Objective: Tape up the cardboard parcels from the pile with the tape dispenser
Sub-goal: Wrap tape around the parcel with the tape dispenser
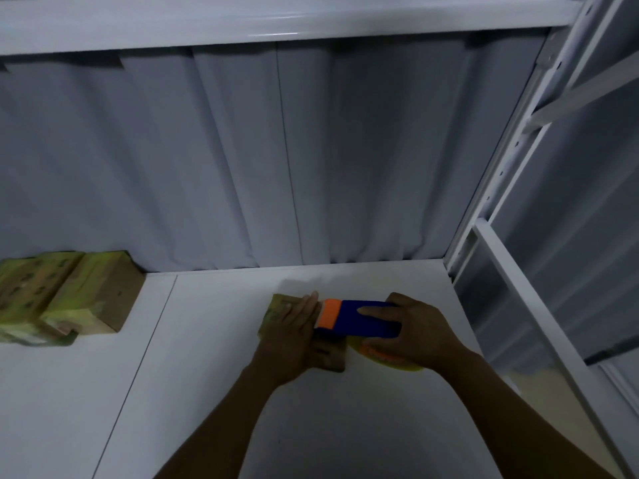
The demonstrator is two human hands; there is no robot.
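From the head view, my left hand (294, 331) lies flat on the cardboard parcel (276, 314). Its fingers (306, 305) are straight and close together, pressing down rather than gripping. I judge that this pins the small box so it does not slide under the pull of the tape.

Just to the right of those fingertips, touching them, is the orange nose of the tape dispenser (359, 319). My right hand (415, 335) wraps round its blue body, with the fingers curled over the top and one finger stretched along it to steer. The yellowish tape roll (383, 357) shows under my right palm.

The dispenser lies low across the parcel's top, nose toward my left fingers. To me this is a strip being laid along the top face. Where the tape itself runs I cannot make out.

The parcel sits on the white worktop (207, 375), under both sets of fingers. Well to the left of my left fingers, by the grey curtain (276, 150), is the pile of parcels (65, 295). It is out of the way of my arms but near enough to reach for the next box.
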